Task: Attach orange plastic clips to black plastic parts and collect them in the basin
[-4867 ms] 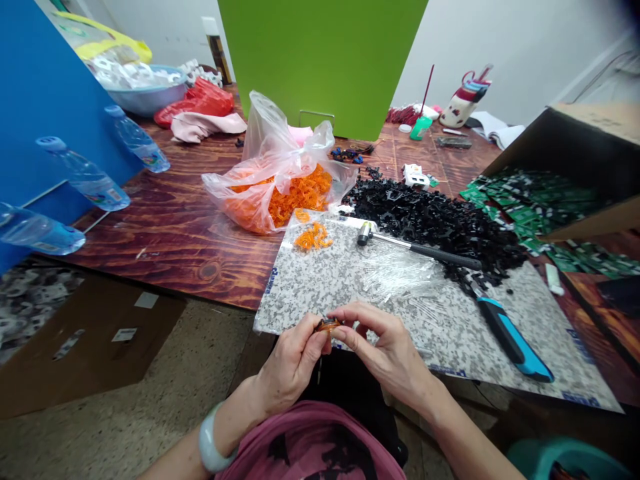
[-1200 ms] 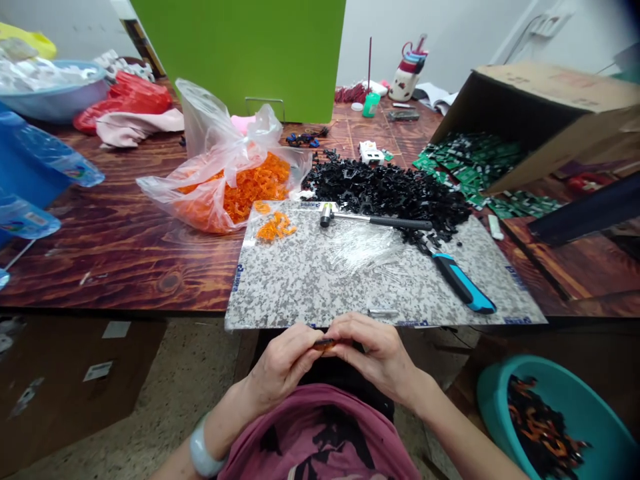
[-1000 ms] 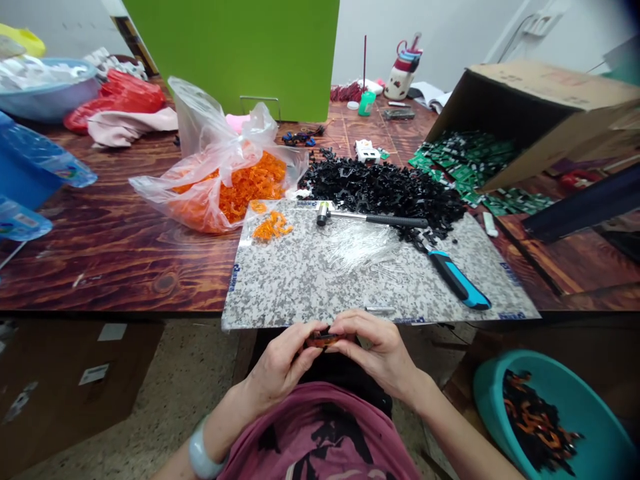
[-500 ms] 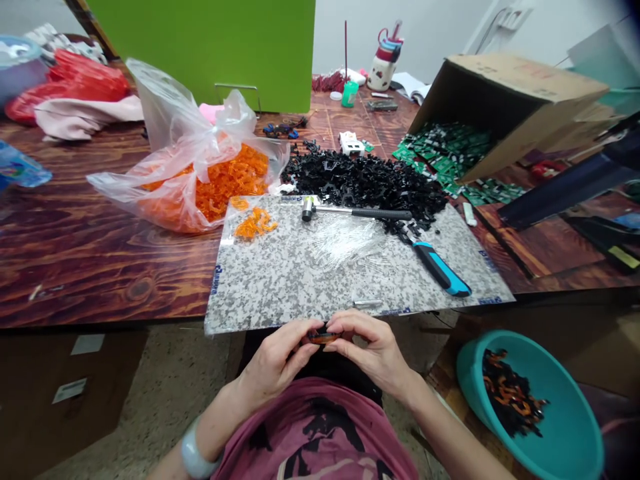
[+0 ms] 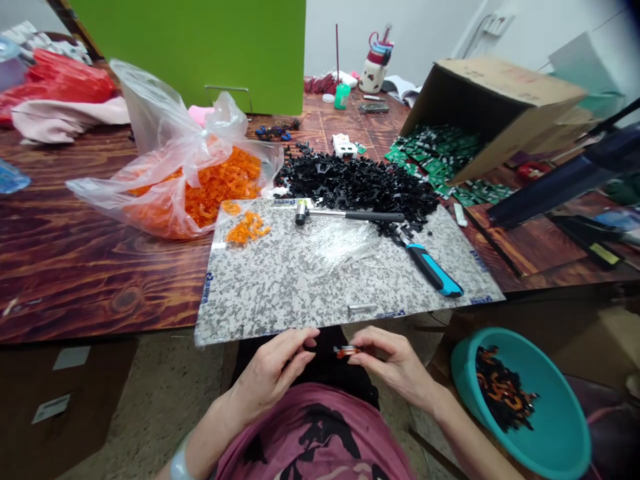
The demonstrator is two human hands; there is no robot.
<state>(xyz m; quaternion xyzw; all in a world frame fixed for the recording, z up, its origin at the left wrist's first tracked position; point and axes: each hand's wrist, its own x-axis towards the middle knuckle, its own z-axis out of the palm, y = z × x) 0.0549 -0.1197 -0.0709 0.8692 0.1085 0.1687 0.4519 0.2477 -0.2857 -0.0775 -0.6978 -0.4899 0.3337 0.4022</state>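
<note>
My right hand (image 5: 387, 359) pinches a small orange and black part (image 5: 347, 351) between thumb and fingers, just below the front edge of the speckled board (image 5: 280, 287). To its left, my left hand (image 5: 285, 357) holds nothing, its thumb and fingertips apart. On the board lie a hammer (image 5: 350, 215), a pile of thin clear pins (image 5: 337, 245), a blue and black handled tool (image 5: 435, 270), a short metal rod (image 5: 363, 307) and a few orange pieces (image 5: 247, 228). Black parts (image 5: 360, 180) are heaped at its back edge.
A plastic bag of orange pieces (image 5: 223, 187) stands at left. A tilted cardboard box (image 5: 505, 87) spills green circuit boards (image 5: 445, 150) at right. Below right, a teal basin (image 5: 555, 400) holds orange and black parts. A green panel (image 5: 200, 53) stands behind.
My hands have moved apart. My left hand has let go of the small part, which stays in my right hand. The view has shifted slightly.
</note>
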